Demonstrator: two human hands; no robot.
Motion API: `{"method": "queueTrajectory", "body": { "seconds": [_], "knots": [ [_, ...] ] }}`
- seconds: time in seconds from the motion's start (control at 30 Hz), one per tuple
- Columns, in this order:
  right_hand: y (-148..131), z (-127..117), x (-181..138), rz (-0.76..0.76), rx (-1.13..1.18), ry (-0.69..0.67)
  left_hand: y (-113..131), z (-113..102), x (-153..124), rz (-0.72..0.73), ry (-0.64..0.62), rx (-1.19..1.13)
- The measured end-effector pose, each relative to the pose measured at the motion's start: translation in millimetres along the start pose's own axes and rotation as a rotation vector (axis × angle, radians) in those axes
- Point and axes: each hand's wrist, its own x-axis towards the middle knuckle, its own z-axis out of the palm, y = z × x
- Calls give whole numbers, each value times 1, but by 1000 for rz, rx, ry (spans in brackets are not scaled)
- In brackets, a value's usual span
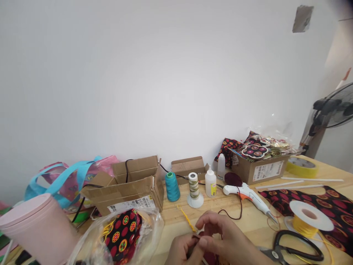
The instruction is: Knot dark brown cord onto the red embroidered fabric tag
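Maroon material (211,257) (fabric, perhaps) sits between both hands (226,235), beside yellow cord (187,219).

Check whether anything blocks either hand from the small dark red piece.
Nothing visible does: the left hand and right hand meet at the dark red piece, their fingers directly on it and partly hiding it.

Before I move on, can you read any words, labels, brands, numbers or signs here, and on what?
None legible.
White label on the left cardboard box: dark print and marks, too blurred to read.
White label with barcode-like bars on the right cardboard box: too small to read.
Yellow label on the squeeze bottle: unreadable.
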Motion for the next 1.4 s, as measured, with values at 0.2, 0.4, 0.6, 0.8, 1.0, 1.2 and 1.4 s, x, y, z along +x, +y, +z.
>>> {"method": "queueTrajectory", "body": {
  "seconds": [0.2,0.4,0.6,0.8,1.0,1.2,1.4],
  "knots": [
    [-8,-8,-2,-79,-326,-101,6,-5,-3,-66,80,-136],
    [-14,-11,-1,-171,-521,-121,19,-8,-6,-93,131,-185],
    [-20,-13,-5,-211,-558,-19,25,-10,-8,-50,228,-155],
    [-21,-10,-7,-221,-507,-18,30,-8,-10,5,293,-105],
    [-16,-10,-5,-145,-418,-4,29,-13,-9,-64,210,-177],
    [-8,-9,-4,-30,-164,10,26,-13,-11,-217,176,-343],
    [-12,-3,0,25,-3,-26,16,-10,-10,-251,109,-567]
  ]
}}
